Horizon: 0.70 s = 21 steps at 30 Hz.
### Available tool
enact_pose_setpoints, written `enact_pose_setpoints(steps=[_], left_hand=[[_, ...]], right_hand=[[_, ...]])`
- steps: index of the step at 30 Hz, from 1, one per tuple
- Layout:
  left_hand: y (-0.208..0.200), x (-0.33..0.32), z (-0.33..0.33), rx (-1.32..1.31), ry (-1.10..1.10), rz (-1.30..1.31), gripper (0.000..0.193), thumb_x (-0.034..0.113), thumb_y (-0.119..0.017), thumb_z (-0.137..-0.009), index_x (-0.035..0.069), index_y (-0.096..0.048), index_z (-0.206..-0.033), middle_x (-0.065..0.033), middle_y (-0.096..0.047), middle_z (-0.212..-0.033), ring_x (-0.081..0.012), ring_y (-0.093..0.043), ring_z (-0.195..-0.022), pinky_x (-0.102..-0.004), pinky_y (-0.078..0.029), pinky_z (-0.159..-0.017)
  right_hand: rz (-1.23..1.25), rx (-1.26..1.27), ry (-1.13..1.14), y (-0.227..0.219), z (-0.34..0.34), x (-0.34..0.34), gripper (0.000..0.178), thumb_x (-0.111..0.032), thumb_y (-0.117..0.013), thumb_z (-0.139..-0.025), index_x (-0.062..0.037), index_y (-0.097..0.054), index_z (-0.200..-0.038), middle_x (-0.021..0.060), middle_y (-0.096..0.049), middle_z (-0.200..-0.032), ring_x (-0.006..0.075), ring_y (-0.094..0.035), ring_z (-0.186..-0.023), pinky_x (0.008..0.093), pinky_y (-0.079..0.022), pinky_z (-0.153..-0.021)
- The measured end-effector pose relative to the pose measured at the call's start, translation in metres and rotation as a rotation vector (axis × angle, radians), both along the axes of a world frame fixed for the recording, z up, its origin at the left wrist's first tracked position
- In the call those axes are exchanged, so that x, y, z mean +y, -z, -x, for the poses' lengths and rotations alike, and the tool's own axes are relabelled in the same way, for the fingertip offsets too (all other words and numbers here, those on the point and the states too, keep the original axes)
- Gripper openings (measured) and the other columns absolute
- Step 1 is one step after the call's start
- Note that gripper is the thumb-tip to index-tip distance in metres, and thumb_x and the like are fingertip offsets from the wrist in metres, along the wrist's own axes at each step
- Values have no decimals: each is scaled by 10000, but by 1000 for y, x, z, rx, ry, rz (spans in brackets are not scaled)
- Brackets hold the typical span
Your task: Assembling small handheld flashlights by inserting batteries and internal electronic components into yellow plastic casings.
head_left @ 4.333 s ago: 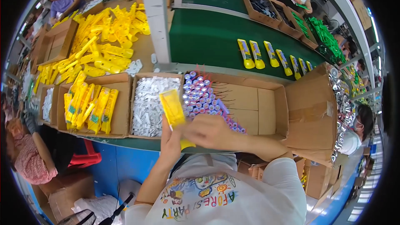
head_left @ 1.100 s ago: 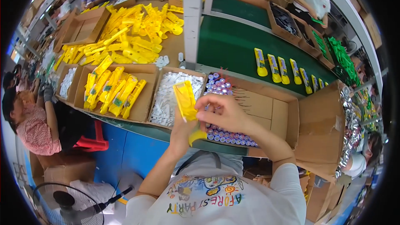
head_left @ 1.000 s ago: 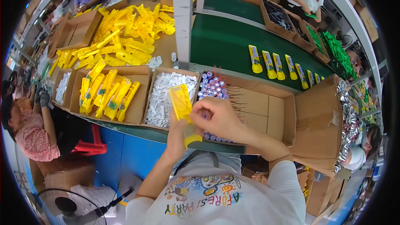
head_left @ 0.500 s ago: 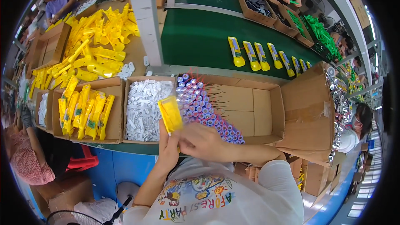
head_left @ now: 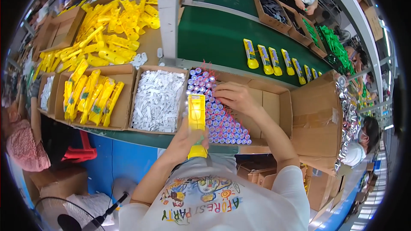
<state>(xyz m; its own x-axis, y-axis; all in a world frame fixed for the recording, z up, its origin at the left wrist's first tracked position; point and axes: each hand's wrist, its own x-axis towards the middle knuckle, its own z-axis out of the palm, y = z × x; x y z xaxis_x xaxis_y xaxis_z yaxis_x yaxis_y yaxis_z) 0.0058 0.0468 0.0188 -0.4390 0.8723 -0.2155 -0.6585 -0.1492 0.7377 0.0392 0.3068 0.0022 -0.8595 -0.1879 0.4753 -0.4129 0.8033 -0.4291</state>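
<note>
My left hand (head_left: pixel 182 144) is closed around a yellow plastic casing (head_left: pixel 197 110), held upright with its hollow inner side showing. It is in front of a carton holding several rows of purple cylindrical battery cells (head_left: pixel 227 130) with thin red wires. Over those cells is my right hand (head_left: pixel 234 97), its fingers bent together and their tips among the cells and wires. Whatever the fingertips pinch is hidden. Left of the cells stands a carton of small white plastic parts (head_left: pixel 156 98).
Further left is a carton of yellow casings with green boards (head_left: pixel 92 96); behind it lies a heap of yellow casings (head_left: pixel 115 30). A metal post (head_left: pixel 168 17) rises beside the green belt (head_left: pixel 214 34), which carries a row of assembled yellow units (head_left: pixel 265 60). A tall carton (head_left: pixel 314 119) stands right.
My right hand has left the casing and moved up and right to the battery cells. The casing in my left hand has moved right and turned upright. The whole view has shifted slightly.
</note>
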Motion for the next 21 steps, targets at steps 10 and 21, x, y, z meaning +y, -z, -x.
enact_pose_setpoints(steps=[10,21], left_hand=[[-5,-11,-3,-64,-11,-15,388,6,-466,-850,77,-330,-1207,-81,-522,-915,-171,-543,-714,-341,-507,-650],[1,-9,-5,-118,-63,24,325,35,-521,-866,71,-389,-1161,-79,-533,-892,-170,-546,-686,-333,-499,-644]], right_hand=[[-237,-135,27,-2,2,-4,408,35,-645,-741,-100,-573,-1119,81,-582,-1083,299,-601,-998,377,-517,-816],[-268,-112,243,35,-14,19,380,31,-686,-691,-72,-578,-1041,108,-543,-1017,318,-578,-942,389,-508,-777]])
